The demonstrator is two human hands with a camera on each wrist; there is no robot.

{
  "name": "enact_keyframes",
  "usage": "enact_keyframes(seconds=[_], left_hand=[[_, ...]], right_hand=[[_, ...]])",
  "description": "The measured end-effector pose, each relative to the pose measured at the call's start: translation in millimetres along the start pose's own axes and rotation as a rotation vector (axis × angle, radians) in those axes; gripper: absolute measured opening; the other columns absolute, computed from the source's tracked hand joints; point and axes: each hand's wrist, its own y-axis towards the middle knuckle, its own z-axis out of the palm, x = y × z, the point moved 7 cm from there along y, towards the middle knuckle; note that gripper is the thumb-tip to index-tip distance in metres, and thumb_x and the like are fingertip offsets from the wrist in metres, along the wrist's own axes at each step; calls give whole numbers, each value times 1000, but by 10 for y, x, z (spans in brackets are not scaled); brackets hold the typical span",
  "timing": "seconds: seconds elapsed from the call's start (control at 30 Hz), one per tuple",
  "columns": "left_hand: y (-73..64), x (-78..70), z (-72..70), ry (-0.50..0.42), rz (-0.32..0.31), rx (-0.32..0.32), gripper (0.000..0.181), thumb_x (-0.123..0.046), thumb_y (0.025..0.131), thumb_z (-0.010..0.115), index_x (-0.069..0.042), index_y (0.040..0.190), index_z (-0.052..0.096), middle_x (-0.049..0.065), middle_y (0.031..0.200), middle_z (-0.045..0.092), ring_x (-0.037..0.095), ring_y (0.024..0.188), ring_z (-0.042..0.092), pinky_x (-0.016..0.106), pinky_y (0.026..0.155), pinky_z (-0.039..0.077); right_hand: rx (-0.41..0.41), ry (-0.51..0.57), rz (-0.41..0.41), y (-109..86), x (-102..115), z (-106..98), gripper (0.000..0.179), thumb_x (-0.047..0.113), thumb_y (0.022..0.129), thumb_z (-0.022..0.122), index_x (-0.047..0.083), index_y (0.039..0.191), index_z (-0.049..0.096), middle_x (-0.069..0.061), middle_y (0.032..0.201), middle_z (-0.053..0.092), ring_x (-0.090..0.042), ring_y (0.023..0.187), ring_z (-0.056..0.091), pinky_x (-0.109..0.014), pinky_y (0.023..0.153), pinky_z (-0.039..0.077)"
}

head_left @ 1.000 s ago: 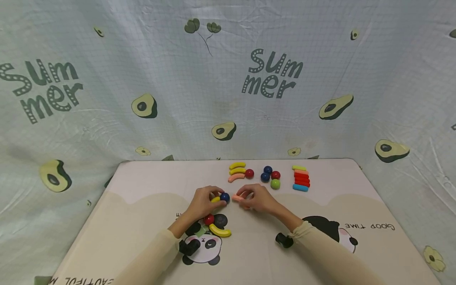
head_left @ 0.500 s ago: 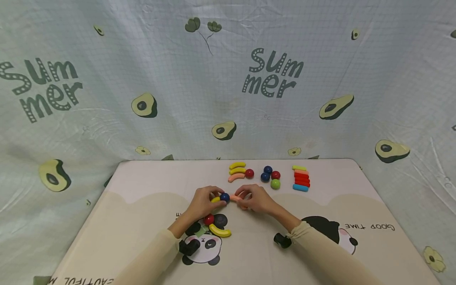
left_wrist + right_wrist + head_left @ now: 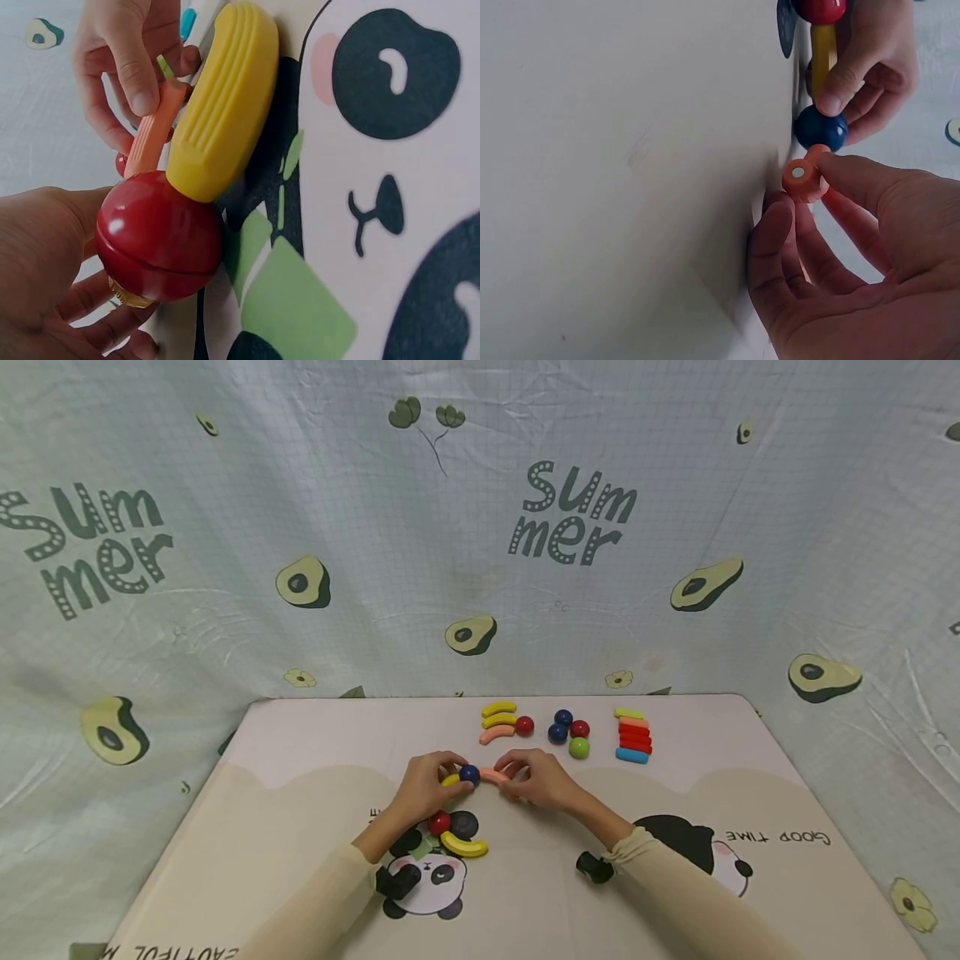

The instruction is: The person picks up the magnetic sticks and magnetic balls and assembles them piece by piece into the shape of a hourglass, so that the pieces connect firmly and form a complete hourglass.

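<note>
At the centre of the head view, the right hand [image 3: 540,779] pinches a curved salmon-orange piece [image 3: 491,775] whose left tip appears to touch a glossy navy ball [image 3: 469,775]. The left hand [image 3: 427,786] has thumb and fingers curled round a yellow piece [image 3: 451,780], mostly hidden. Fingers cover the orange end there; the right wrist view shows its pale round disc [image 3: 798,172].

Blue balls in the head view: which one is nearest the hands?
The blue ball between the left hand and right hand; the other two blue balls sit farther back, grouped with a green ball.
</note>
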Motion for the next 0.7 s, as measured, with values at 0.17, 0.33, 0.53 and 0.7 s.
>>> enact_keyframes(seconds=[0.17, 0.33, 0.53, 0.7], left_hand=[[-30, 46, -43, 9, -46, -43, 28, -17, 85, 85, -6, 109, 74, 5, 88, 68, 17, 77, 60, 28, 69, 51], [-65, 71, -101, 20, -87, -84, 28, -17, 84, 86, -4, 103, 71, 6, 83, 67, 18, 75, 59, 28, 64, 51], [-88, 120, -130, 15, -148, -101, 30, -19, 84, 86, -2, 100, 68, 3, 75, 61, 16, 66, 52, 26, 55, 45], [-91, 129, -133, 9, -162, -94, 31, -19, 84, 86, -2, 101, 67, 2, 74, 60, 15, 64, 51, 25, 53, 44]], right_hand=[[-3, -5, -10, -18, 14, -12, 28, 9, 91, 78, 10, 118, 72, -2, 102, 72, -18, 93, 65, -32, 80, 55], [5, -6, -12, -39, 6, -35, 29, 10, 93, 77, 11, 121, 70, -3, 105, 72, -18, 90, 65, -31, 80, 56], [33, -21, -9, -62, -23, -40, 30, 14, 93, 76, 12, 122, 69, -2, 106, 71, -16, 87, 63, -29, 77, 55], [53, -27, -13, -81, -39, -28, 30, 15, 93, 77, 13, 122, 70, 0, 106, 71, -16, 86, 62, -28, 77, 54]])
